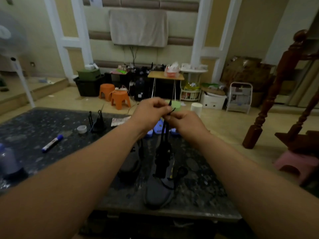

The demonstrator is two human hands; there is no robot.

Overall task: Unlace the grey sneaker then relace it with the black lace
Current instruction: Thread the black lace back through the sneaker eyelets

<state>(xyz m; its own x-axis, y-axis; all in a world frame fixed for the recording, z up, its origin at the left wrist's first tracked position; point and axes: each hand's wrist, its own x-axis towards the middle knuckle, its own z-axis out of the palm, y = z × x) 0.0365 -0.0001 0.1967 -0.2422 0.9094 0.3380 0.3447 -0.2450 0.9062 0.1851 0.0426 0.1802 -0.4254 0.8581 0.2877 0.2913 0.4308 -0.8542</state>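
a lived-in home living room: a cloth-covered screen hangs on a padded wall, orange plastic stools and storage bins crowd the floor, a standing fan stands left, a carved wooden stair post right, a speckled stone table in front.

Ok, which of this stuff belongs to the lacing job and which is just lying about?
In the job: grey sneaker, black lace, left hand, right hand, both pinching the lace.
Lying about: marker, tape roll, bottle, second shoe.
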